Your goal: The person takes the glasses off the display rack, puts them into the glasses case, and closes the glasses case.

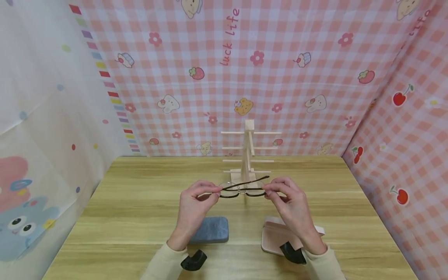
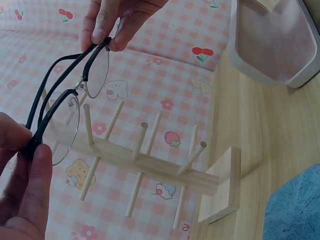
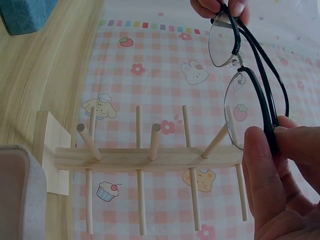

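Note:
A pair of black half-rim eyeglasses [image 1: 242, 191] is held in the air by both hands, in front of a wooden peg stand [image 1: 247, 155]. My left hand [image 1: 194, 210] pinches its left end between thumb and fingers. At the other end my right hand [image 1: 293, 206] pinches the frame the same way. Both temples look folded in behind the lenses in the left wrist view, where the frame [image 2: 56, 107] hangs at a slant. The stand's pegs [image 3: 155, 142] carry no glasses.
On the table [image 1: 140, 202], a blue fuzzy glasses case [image 1: 211, 229] lies closed near my left forearm. A pale pink case [image 1: 273, 238] lies open, partly hidden under my right wrist. Checked cloth [image 1: 217, 89] hangs behind the stand.

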`<state>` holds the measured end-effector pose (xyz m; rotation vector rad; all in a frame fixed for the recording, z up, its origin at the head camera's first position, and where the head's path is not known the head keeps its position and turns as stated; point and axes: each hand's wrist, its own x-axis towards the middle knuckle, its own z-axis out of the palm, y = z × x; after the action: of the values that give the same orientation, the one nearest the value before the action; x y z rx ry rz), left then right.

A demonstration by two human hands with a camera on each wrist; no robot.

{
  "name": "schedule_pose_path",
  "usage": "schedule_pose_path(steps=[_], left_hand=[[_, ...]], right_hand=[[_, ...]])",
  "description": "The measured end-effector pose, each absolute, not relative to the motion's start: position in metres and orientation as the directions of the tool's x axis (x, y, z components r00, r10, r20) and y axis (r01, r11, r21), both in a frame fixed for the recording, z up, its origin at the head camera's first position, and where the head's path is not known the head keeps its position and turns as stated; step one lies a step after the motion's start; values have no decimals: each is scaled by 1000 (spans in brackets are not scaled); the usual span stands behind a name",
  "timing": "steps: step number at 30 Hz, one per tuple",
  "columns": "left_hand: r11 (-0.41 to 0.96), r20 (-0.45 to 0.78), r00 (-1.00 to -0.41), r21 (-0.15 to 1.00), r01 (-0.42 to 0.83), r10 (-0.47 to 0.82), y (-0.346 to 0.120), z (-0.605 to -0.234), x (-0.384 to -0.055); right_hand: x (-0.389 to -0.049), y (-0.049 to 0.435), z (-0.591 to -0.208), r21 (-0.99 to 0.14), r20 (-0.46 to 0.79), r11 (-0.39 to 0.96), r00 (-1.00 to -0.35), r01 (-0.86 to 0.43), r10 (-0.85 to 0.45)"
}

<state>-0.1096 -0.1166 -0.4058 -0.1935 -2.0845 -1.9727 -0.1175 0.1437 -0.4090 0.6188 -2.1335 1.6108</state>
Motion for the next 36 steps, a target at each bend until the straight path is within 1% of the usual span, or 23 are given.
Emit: schedule_pose_path(steps=[6, 11, 19, 25, 30, 33, 36], left_hand=[[110, 272, -960, 959, 263, -73, -116, -406, -109], [144, 254, -965, 960, 242, -69, -116, -406, -109], [154, 243, -969, 960, 233, -51, -117, -407, -110], [116, 202, -979, 973, 198, -24, -118, -409, -111], [38, 151, -988, 988, 151, -3, -116, -412, -110], [-13, 148, -989, 989, 147, 17, -115, -414, -110], [-43, 173, -984, 984, 171, 36, -113, -417, -109]], right_hand=[[-117, 144, -409, -783, 552, 269, -826, -561, -116], [-116, 144, -410, -797, 526, 282, -843, -535, -113], [-114, 146, -413, -816, 504, 269, -858, -512, -105], [-113, 149, -412, -831, 481, 265, -871, -489, -101], [-110, 153, -412, -842, 438, 308, -894, -444, -91], [-108, 156, -411, -857, 400, 317, -912, -406, -89], [-106, 161, -411, -873, 363, 311, -927, -374, -95]])
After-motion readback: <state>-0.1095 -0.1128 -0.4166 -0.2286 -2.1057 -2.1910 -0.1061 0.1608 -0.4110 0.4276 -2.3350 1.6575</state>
